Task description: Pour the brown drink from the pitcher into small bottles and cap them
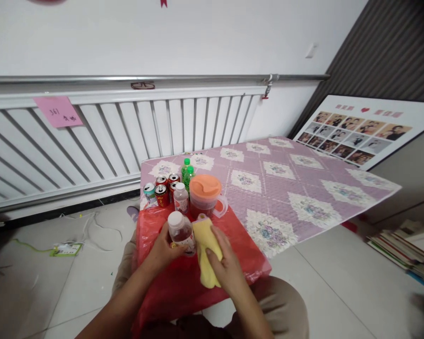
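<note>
My left hand [165,250] is wrapped round a clear plastic bottle [180,230] with a white cap and a printed label. In my right hand [226,261] is a yellow cloth [207,240], held close beside the bottle; whether the two touch I cannot tell. Just behind stands a smaller white-capped bottle [181,198]. A clear pitcher [202,200] with an orange lid is to its right. Several red drink cans [161,196] and a light blue can [150,192] cluster at the left, near two green-capped bottles [189,175].
A red plastic cover [247,256] lies over the near end of the surface, with a lilac flowered cloth [279,188] beyond. A white radiator [183,125] lines the wall. On the right are a photo board [360,129] and stacked books [399,254]; a power strip [66,249] lies on the floor.
</note>
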{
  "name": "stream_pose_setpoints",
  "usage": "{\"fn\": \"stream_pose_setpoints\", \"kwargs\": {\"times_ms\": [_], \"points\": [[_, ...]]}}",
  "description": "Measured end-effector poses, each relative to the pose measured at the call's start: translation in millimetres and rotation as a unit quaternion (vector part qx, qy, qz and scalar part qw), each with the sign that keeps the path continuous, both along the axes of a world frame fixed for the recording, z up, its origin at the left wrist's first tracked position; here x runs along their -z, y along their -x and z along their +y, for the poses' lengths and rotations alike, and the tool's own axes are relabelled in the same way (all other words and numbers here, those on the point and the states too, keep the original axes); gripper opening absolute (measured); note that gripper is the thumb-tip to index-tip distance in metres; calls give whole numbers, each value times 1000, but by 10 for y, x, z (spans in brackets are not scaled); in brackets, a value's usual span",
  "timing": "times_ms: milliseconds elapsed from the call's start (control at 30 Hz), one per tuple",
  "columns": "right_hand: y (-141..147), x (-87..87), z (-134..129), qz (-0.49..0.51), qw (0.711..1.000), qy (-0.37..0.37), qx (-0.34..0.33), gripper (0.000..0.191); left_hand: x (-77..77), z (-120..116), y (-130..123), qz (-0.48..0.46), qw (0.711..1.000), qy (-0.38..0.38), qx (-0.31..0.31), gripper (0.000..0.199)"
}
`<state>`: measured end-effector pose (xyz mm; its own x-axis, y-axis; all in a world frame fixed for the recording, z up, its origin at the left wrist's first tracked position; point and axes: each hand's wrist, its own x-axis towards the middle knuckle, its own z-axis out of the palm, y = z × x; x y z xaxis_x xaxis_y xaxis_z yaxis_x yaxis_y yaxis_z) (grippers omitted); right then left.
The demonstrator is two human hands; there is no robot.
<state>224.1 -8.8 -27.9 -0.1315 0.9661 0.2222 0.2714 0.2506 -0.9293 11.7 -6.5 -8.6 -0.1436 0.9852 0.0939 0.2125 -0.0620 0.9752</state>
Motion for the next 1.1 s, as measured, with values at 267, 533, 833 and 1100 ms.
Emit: {"fn": "stream_pose_setpoints", "kwargs": {"times_ms": [267, 533, 833, 1100], "points": [[142, 47, 70, 340, 890, 302, -31, 68, -202, -49, 81, -147, 987, 12, 69, 70], [298, 162, -302, 365, 840, 389, -98, 46, -188, 51, 13, -123, 992, -15, 8, 67], [-337, -474, -201, 139, 946, 280, -87, 66, -191, -11, 46, -26, 999, -15, -10, 73], [263, -565, 65, -99, 989, -112, 2, 54, -185, -90, -186, -5, 999, -51, 5, 69]]}}
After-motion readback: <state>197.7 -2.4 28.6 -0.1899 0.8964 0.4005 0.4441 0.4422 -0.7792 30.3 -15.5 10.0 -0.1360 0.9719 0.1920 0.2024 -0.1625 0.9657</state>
